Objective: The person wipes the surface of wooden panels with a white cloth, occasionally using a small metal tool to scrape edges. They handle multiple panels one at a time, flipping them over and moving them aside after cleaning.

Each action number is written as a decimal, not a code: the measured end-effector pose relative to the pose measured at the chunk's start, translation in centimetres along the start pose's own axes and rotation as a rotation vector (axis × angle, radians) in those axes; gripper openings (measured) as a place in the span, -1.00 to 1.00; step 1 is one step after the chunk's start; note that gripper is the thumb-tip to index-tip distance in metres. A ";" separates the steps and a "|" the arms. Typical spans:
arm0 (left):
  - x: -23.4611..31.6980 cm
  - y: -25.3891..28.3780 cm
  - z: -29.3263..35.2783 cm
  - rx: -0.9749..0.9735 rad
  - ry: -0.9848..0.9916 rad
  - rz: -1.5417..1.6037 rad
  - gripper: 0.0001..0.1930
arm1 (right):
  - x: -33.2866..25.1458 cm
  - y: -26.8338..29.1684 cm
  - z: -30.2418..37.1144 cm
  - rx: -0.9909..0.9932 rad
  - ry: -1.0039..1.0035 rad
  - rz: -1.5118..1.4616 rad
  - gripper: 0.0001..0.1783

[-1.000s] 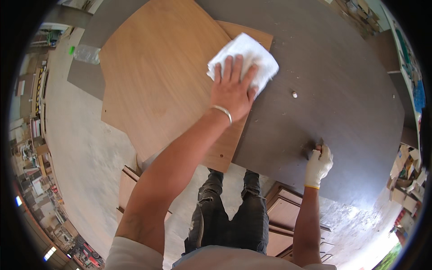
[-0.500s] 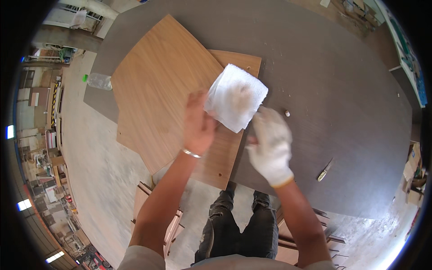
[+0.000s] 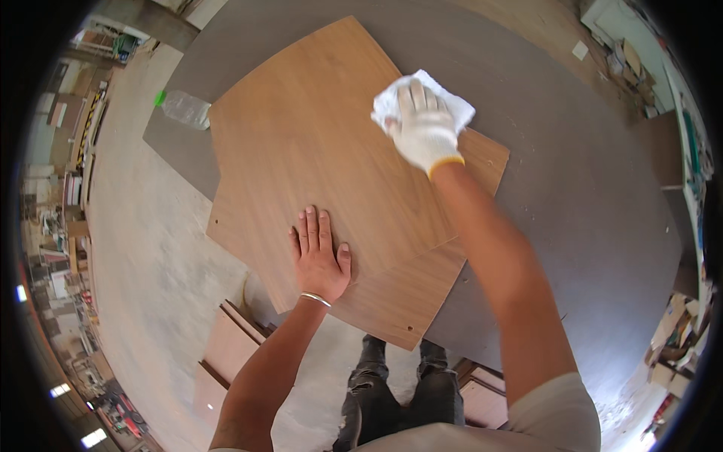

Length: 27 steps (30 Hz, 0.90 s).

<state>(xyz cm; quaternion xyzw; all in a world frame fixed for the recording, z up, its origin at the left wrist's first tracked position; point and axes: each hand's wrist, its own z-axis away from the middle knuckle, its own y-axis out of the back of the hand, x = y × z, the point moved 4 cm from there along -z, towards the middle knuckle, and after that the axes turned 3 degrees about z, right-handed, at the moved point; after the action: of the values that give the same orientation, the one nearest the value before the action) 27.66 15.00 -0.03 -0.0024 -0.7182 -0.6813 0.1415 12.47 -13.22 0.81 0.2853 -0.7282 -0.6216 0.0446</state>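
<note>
A wood-grain panel [image 3: 301,143] with curved edges lies on top of another wood-grain panel [image 3: 407,301], which has small holes near its corners. My bare left hand [image 3: 320,264] rests flat on the near part of the upper panel, fingers stretched out, with a bracelet at the wrist. Farther off, my right hand [image 3: 425,124], in a white knitted glove, presses a folded white cloth [image 3: 456,109] onto the upper panel's far right edge. Part of the cloth sticks out past that edge, and the glove hides its middle.
Both panels rest on a large grey tabletop [image 3: 580,203]. A clear plastic bottle [image 3: 186,109] with a green cap lies beside the upper panel's left edge. Stacked boards [image 3: 233,339] stand below on the floor at left, and more boards [image 3: 482,403] are beside my legs.
My right hand has moved away from me and now lies over the cloth, which has turned over or refolded. The left hand has left the cloth and settled on the panel nearer me.
</note>
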 end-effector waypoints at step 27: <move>0.2 -0.4 0.6 -0.171 0.004 0.137 -0.17 | -1.7 -3.8 -4.5 0.137 -0.159 0.243 -0.41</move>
<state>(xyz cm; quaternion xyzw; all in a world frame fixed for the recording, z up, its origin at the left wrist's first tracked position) 27.24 15.53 -0.43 -0.0624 -0.6554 -0.7287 0.1884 17.17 -16.65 -1.24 0.1475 -0.7994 -0.5809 0.0422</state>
